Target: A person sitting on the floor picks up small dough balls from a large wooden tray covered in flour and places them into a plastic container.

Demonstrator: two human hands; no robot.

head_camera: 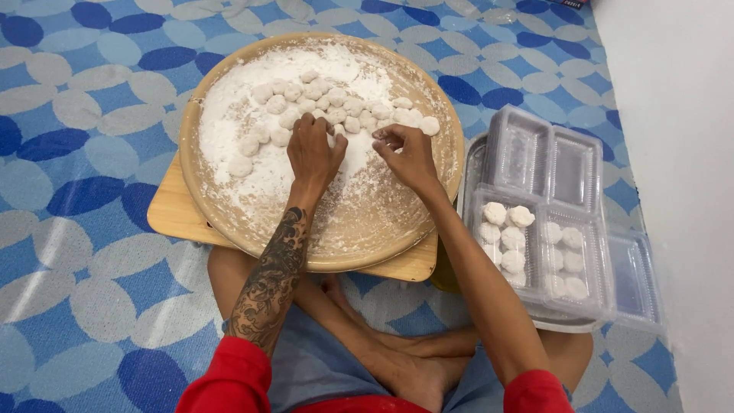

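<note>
A round woven tray (229, 222) dusted with white flour holds several small white dough balls (277, 104) in a cluster across its far half. My left hand (312, 151) rests fingers-down on the balls near the tray's middle, touching them. My right hand (405, 153) is beside it, fingertips pinched at a dough ball at the right end of the cluster. Whether either hand has lifted a ball is hidden by the fingers.
The tray sits on a low wooden board (172, 210) over my crossed legs. To the right, clear plastic clamshell boxes (569, 164) lie open; two compartments hold several flour-coated balls (505, 233). A blue patterned mat (76, 115) covers the floor; a white wall (680, 115) is at right.
</note>
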